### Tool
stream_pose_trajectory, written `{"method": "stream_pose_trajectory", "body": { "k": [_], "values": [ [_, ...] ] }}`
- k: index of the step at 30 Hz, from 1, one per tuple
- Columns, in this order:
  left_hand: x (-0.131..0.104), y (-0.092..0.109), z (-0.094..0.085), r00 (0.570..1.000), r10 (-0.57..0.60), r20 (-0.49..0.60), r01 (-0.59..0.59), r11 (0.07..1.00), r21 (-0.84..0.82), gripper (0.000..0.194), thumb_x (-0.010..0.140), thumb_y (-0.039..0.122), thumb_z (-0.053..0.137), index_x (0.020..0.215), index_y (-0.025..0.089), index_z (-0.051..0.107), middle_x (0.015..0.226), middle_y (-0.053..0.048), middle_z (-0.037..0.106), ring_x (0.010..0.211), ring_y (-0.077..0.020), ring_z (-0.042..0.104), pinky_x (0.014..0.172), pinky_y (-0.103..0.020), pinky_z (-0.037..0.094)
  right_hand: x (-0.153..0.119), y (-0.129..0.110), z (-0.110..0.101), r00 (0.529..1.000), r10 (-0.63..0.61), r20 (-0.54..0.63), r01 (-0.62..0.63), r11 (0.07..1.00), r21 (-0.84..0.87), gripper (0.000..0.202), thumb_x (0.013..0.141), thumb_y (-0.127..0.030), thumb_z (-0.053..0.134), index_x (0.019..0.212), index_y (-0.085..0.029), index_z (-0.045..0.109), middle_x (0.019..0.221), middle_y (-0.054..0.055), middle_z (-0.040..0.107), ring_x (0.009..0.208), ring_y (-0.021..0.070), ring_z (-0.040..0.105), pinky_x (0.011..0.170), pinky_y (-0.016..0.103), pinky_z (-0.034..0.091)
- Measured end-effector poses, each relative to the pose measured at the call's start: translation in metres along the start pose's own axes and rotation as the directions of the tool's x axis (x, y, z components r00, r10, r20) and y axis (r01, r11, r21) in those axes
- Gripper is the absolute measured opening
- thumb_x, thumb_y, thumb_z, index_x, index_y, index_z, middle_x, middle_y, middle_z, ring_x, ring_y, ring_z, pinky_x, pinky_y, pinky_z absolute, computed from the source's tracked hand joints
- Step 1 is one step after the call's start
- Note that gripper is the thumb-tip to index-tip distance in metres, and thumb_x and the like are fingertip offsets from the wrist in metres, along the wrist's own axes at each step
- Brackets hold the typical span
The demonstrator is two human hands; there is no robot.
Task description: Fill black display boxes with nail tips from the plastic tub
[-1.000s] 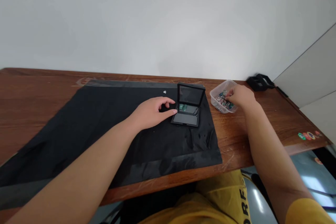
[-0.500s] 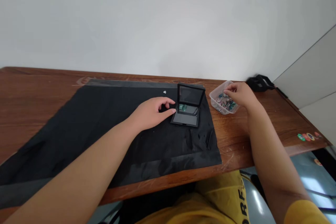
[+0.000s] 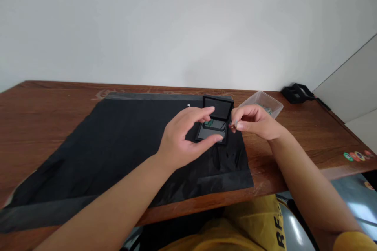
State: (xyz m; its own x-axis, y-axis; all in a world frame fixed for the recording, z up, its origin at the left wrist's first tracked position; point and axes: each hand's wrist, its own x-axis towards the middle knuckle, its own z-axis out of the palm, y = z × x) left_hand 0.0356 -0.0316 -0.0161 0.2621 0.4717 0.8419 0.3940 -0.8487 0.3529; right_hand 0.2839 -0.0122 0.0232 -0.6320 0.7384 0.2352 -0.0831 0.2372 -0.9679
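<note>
A small black case point(image 3: 218, 108) stands with its lid raised on the black mat; a green piece point(image 3: 209, 122) shows inside its base. My left hand point(image 3: 188, 133) is over the left side of the case, thumb and fingers spread, holding nothing. Just right of the case, my right hand point(image 3: 253, 120) pinches a tiny shiny piece point(image 3: 235, 123), too small to name. Behind the right hand sits a clear plastic tub point(image 3: 265, 100) of small coloured pieces, partly hidden by that hand.
The black mat point(image 3: 132, 145) covers much of the wooden table point(image 3: 59, 106). A small white piece point(image 3: 189, 105) lies on it left of the case. At the back right stands a black holder point(image 3: 297, 93); round stickers point(image 3: 359, 156) mark the table's right end. A wall rises behind.
My right hand has come out of the tub and moved left to the case, a small piece in its pinch. My left hand has shifted right over the case, its fingers opening wider.
</note>
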Motion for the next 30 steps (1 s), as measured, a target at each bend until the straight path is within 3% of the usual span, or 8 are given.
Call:
{"method": "stream_pose_trajectory", "body": {
  "k": [2,5,8,12,20,30],
  "values": [
    [0.001,0.004,-0.001,0.996,0.087,-0.002,-0.087,0.996,-0.014,0.051,0.094,0.037,0.083,0.139,0.024,0.063,0.111,-0.006,0.079,0.097,-0.0190,0.075,0.092,-0.034,0.063,0.003,0.004,0.006,0.998,0.044,0.042,-0.043,0.999,-0.028,0.017,0.090,-0.035,0.084,0.085,-0.020,0.078,0.079,-0.001,0.072,0.072,0.0102,0.063,0.071,0.026,0.051],
    [0.002,0.004,-0.001,0.992,0.124,0.023,-0.123,0.992,-0.033,0.035,0.097,0.034,0.079,0.130,0.022,0.069,0.113,-0.006,0.081,0.098,-0.0168,0.078,0.091,-0.029,0.063,0.002,0.007,0.011,0.992,0.126,0.016,-0.123,0.982,-0.143,0.017,0.089,-0.033,0.084,0.088,-0.018,0.077,0.078,0.000,0.071,0.071,0.0108,0.059,0.068,0.026,0.047],
    [0.002,0.001,-0.001,0.992,0.083,0.093,-0.078,0.996,-0.049,0.016,0.100,0.028,0.075,0.115,0.022,0.076,0.110,-0.005,0.082,0.095,-0.0144,0.079,0.087,-0.024,0.063,0.001,0.005,0.013,0.986,0.163,-0.030,-0.165,0.957,-0.238,0.022,0.087,-0.036,0.086,0.088,-0.017,0.077,0.074,-0.001,0.067,0.067,0.0108,0.054,0.063,0.026,0.042],
    [0.002,-0.003,-0.001,0.986,0.048,0.161,-0.036,0.997,-0.074,0.011,0.100,0.027,0.074,0.107,0.021,0.080,0.108,-0.005,0.083,0.095,-0.0158,0.079,0.089,-0.027,0.064,0.003,0.005,0.014,0.986,0.162,-0.032,-0.164,0.948,-0.271,0.024,0.090,-0.040,0.083,0.087,-0.017,0.074,0.075,-0.001,0.067,0.068,0.0114,0.054,0.066,0.026,0.044],
    [0.001,-0.007,0.001,0.989,0.050,0.139,-0.033,0.992,-0.119,0.006,0.098,0.023,0.076,0.102,0.025,0.081,0.101,-0.003,0.083,0.090,-0.0153,0.078,0.084,-0.029,0.065,0.004,0.015,0.015,0.983,0.182,-0.024,-0.183,0.957,-0.225,0.028,0.091,-0.044,0.080,0.089,-0.018,0.073,0.083,0.002,0.072,0.074,0.0129,0.060,0.070,0.028,0.048],
    [0.000,-0.003,-0.002,0.979,-0.129,0.155,0.153,0.977,-0.149,0.007,0.098,0.029,0.076,0.099,0.025,0.082,0.098,-0.003,0.085,0.089,-0.0184,0.079,0.085,-0.032,0.065,0.006,0.015,0.019,0.979,0.193,-0.066,-0.203,0.954,-0.220,0.037,0.088,-0.055,0.081,0.086,-0.019,0.070,0.077,-0.001,0.066,0.071,0.0132,0.056,0.069,0.029,0.046]
  ]
}}
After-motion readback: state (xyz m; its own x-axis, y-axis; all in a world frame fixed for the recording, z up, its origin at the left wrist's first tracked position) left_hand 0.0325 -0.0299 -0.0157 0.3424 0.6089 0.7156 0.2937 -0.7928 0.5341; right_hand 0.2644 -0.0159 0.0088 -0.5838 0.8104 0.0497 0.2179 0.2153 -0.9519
